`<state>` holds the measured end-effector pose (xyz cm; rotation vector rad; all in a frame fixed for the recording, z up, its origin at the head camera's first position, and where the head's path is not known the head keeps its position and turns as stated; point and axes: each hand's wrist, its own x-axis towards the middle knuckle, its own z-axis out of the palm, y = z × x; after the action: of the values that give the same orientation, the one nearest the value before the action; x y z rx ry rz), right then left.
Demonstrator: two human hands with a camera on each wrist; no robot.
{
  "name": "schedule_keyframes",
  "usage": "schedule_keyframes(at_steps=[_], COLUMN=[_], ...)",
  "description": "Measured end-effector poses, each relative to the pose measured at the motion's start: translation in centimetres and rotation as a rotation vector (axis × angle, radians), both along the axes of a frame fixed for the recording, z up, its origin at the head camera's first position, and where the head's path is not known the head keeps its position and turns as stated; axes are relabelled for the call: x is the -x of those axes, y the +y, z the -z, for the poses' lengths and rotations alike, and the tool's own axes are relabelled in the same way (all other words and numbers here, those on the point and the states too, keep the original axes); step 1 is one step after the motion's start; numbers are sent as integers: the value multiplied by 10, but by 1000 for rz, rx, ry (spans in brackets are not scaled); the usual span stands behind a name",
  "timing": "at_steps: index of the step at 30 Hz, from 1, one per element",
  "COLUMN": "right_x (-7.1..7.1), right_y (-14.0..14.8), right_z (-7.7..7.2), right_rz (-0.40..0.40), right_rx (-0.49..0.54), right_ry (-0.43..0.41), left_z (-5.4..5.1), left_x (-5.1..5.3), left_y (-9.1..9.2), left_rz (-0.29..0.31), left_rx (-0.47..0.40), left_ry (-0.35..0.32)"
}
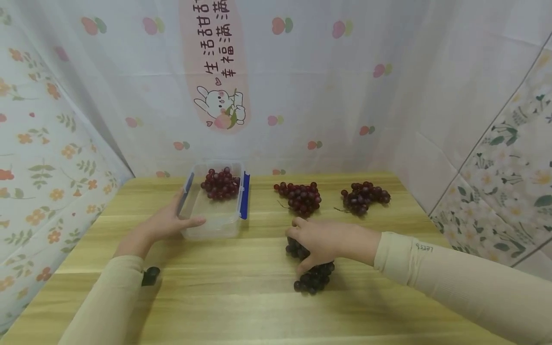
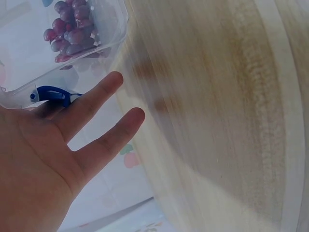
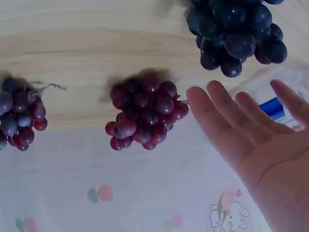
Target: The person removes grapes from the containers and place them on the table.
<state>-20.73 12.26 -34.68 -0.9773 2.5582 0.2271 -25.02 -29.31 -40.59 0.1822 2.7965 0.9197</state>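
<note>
A clear plastic box (image 1: pixel 211 231) with blue side clips stands at the back left, a bunch of red grapes (image 1: pixel 221 184) inside it. My left hand (image 1: pixel 166 223) is at the box's near left corner, fingers extended along the side and thumb across the front. In the left wrist view, two straight fingers (image 2: pixel 99 92) show beside a blue clip (image 2: pixel 52 94). Over a bunch of black grapes (image 1: pixel 316 278) at mid-table is my right hand (image 1: pixel 321 239), hiding part of it. The right wrist view shows its fingers (image 3: pixel 227 116) extended, with the black grapes (image 3: pixel 236 38) near their tips.
Two more bunches of red grapes lie toward the back: one bunch (image 1: pixel 304 196) beyond my right hand, another bunch (image 1: pixel 365 196) farther right. Behind the wooden table (image 1: pixel 215 297) hangs a patterned curtain (image 1: pixel 302 86). A small dark object (image 1: pixel 150 276) shows at my left sleeve.
</note>
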Motion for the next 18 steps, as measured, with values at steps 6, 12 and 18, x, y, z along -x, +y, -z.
schedule_keyframes(at_steps=[6, 12, 18], right_x=[-1, 0, 2], right_y=[0, 0, -2], right_z=[0, 2, -1], right_rz=[-31, -36, -52], right_rx=[-61, -68, -71], right_ry=[37, 45, 51], left_z=[1, -1, -1], left_x=[1, 1, 1], left_y=[1, 2, 1], left_rz=[6, 6, -2], left_rx=[13, 20, 29], left_ry=[8, 5, -7])
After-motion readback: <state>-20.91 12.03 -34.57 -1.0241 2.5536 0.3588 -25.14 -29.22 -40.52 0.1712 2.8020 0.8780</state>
